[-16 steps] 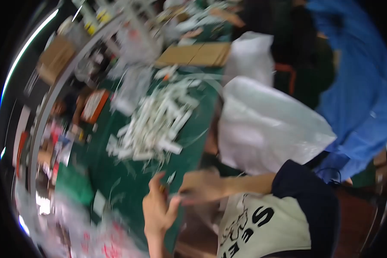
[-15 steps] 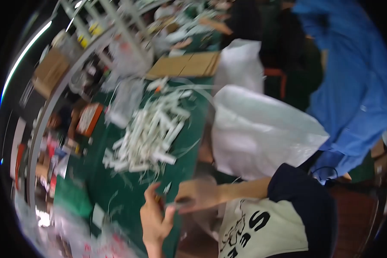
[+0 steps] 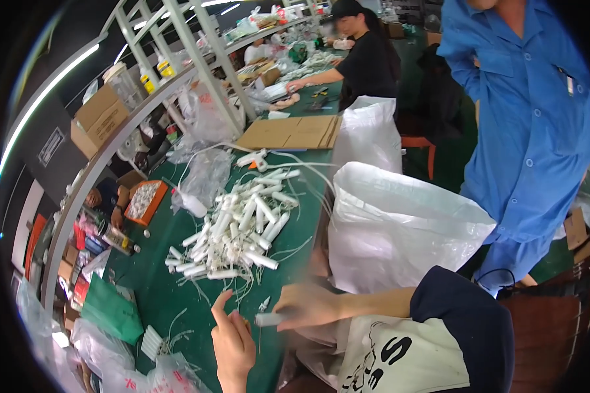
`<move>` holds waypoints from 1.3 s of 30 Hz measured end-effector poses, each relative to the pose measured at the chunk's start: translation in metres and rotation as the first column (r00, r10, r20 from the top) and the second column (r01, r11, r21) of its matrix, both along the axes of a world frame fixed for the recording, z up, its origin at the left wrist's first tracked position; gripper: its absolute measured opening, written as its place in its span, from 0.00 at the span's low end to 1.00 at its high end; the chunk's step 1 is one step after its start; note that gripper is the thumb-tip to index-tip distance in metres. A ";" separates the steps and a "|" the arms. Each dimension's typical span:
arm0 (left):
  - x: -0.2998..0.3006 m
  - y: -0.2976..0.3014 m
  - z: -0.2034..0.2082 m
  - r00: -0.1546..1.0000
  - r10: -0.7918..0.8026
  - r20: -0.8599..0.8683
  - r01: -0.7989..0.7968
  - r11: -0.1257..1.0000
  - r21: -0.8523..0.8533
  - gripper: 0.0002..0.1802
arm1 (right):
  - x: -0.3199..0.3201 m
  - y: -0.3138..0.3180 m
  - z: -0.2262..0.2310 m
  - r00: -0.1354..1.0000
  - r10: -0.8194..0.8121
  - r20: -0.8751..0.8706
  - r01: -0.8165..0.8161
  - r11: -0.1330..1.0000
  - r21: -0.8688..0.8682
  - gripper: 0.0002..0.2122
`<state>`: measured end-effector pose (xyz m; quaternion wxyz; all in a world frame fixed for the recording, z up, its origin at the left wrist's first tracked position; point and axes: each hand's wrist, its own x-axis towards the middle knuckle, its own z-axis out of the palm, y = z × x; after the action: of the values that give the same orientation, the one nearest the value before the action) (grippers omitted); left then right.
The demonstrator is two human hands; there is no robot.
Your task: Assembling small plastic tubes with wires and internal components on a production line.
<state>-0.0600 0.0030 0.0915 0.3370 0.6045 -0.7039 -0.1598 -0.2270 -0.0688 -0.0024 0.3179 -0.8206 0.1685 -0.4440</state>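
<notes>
Near the front edge of the green table, my right hand (image 3: 311, 305) is closed round a short white tube (image 3: 269, 319), whose end sticks out toward my left hand. The hand is partly blurred. My left hand (image 3: 234, 344) is raised just left of the tube, apart from it, with the index finger up and nothing visible in its fingers. Beyond both hands lies a heap of white tubes (image 3: 239, 226) with thin pale wires trailing out. A small white pointed piece (image 3: 264, 304) lies on the table between the hands and the heap.
Right of the table stands an open white sack (image 3: 400, 229), with another sack (image 3: 367, 134) behind it. Flat cardboard (image 3: 288, 132) lies past the heap. A row of white tubes (image 3: 152, 342) sits at left, near plastic bags. A person in blue (image 3: 531, 131) stands at right.
My left hand has drawn away from the tube and its thumb no longer touches it. The tube stays in my right hand. The view has shifted, moving the heap slightly lower.
</notes>
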 end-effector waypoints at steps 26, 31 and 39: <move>-0.008 -0.016 -0.013 0.955 0.005 0.295 0.021 0.996 -0.085 0.17 | 0.004 -0.009 0.000 1.000 0.004 0.028 0.002 0.980 -0.200 0.13; 0.018 -0.036 -0.041 0.931 0.278 -0.239 -0.264 0.961 0.087 0.18 | -0.006 -0.015 -0.009 0.996 -0.066 0.062 0.071 0.995 -0.072 0.13; 0.032 -0.019 -0.093 0.910 0.295 0.292 -0.373 0.890 0.262 0.12 | -0.018 -0.026 -0.018 0.984 -0.168 0.063 0.163 0.984 0.075 0.11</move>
<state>-0.0276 -0.0158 -0.0011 0.1704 0.7778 -0.5903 -0.1327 -0.2454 -0.0953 -0.0206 0.3140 -0.7763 0.2406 -0.4908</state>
